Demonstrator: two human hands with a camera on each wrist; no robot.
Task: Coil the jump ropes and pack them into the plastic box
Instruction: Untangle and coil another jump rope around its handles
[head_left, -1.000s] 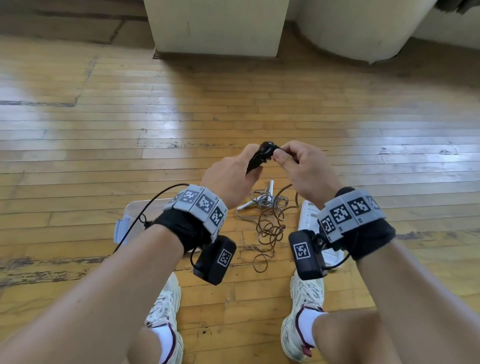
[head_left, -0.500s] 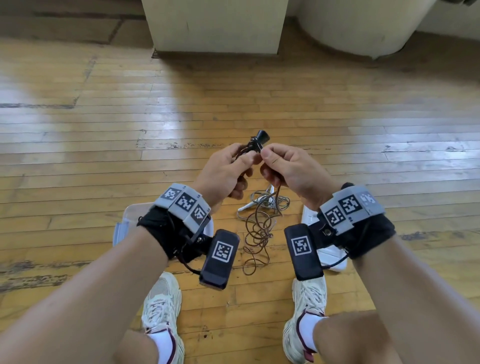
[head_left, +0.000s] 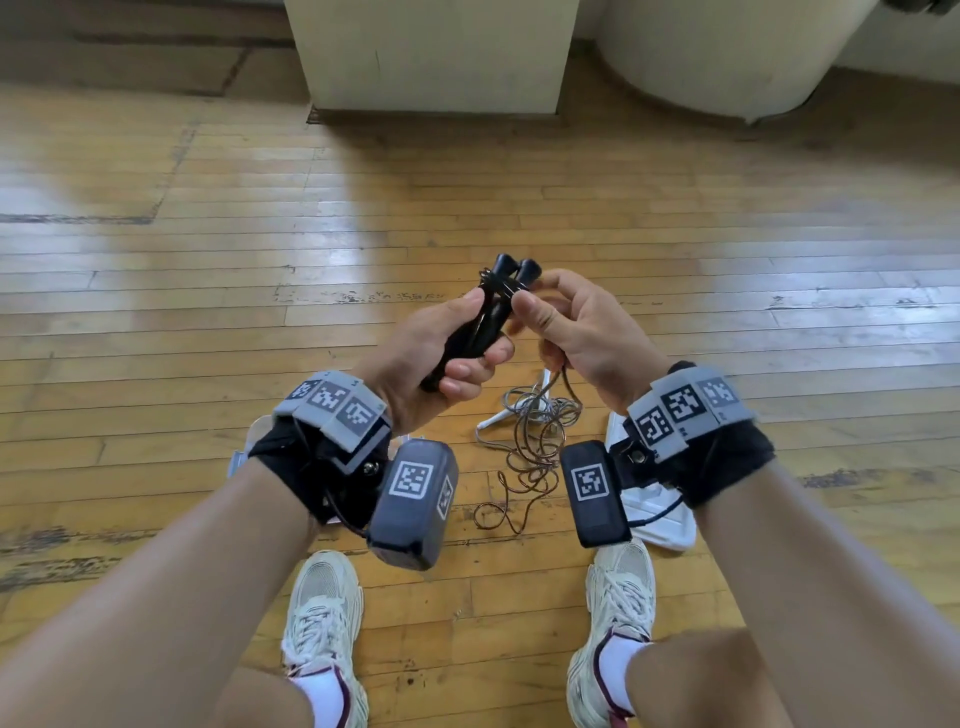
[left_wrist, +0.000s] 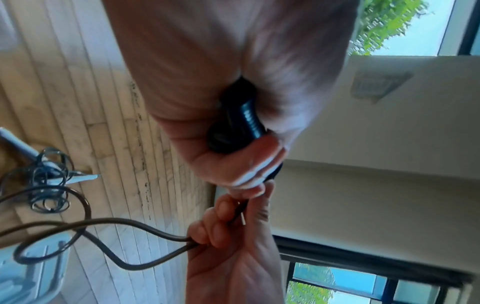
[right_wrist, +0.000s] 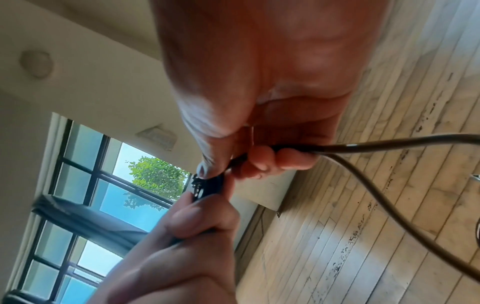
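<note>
My left hand (head_left: 441, 353) grips the two black jump rope handles (head_left: 488, 322) side by side, their tips pointing up and away. My right hand (head_left: 582, 332) pinches the brown cord (head_left: 563, 382) right beside the handle tops, where a few turns cross them. The cord hangs from my right fist to a loose tangle (head_left: 530, 457) on the floor. In the left wrist view the handle ends (left_wrist: 241, 123) stick out of my left fist, and the right hand (left_wrist: 228, 236) holds the cord (left_wrist: 103, 224). The right wrist view shows thumb and fingers on the cord (right_wrist: 389, 142).
A second rope with white handles (head_left: 498, 418) lies under the tangle. The clear plastic box (head_left: 239, 462) sits on the floor behind my left wrist, a white lid (head_left: 660, 514) behind my right. My two shoes (head_left: 322, 623) stand on the wooden floor. A pale pillar base (head_left: 431, 57) stands far ahead.
The left hand now shows both handle tips side by side and holds them more upright. The right hand has shifted along the cord next to the handle tops.
</note>
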